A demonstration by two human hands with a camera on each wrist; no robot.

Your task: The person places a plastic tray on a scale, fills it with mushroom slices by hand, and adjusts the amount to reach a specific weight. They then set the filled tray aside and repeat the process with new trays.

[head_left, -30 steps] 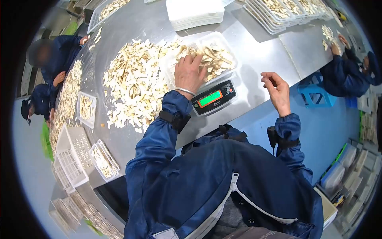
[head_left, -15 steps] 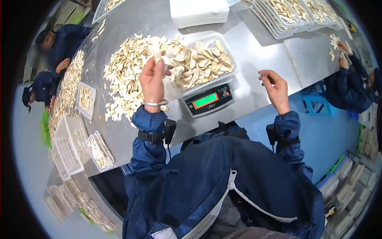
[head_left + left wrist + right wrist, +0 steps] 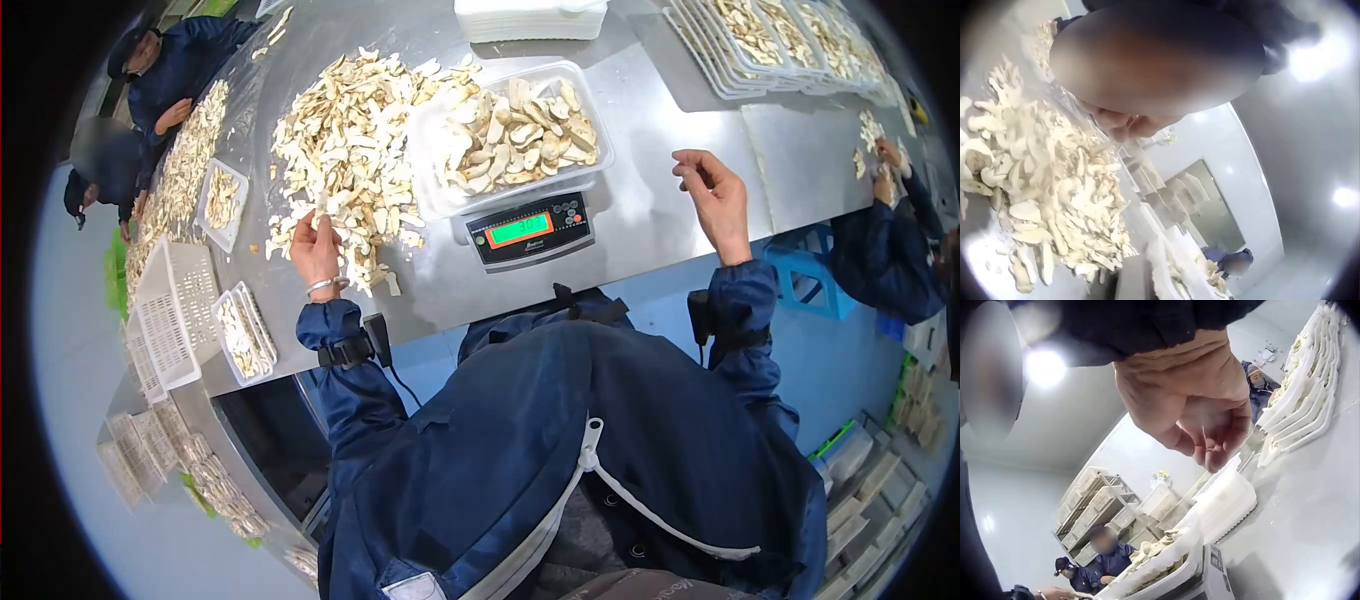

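Reaching to the near left side of a broad heap of pale, brown-edged mushroom slices (image 3: pixel 345 140), the person's left hand (image 3: pixel 317 255) has its thumb and fingertips drawn close together; I cannot tell whether a slice is pinched between them. The right hand (image 3: pixel 718 208) is half open, its fingers loosely bent and holding nothing, in the air near the tabletop's near edge, to the right of the scale.

Between the two hands, a clear plastic tub (image 3: pixel 428 200) of larger mushroom slices (image 3: pixel 522 138) sits on a black electronic scale (image 3: pixel 540 243) with a lit green display, close to the near edge of the steel tabletop (image 3: pixel 665 215). The tub's left side is right beside the heap.

At the far edge I see a stack of white plastic trays (image 3: pixel 530 22), and toward the far right corner, layered clear trays (image 3: pixel 700 60) filled with slices. To the left, a small filled tray (image 3: pixel 230 231) lies between the heap and a long spread of slices (image 3: pixel 190 165) by the left edge. By the near left corner are a white perforated basket (image 3: pixel 172 320) and, just beside it, a short stack of filled trays (image 3: pixel 262 372). People in dark blue work at the left and right edges, and a blue plastic stool (image 3: pixel 815 285) stands below the right part of the near edge.
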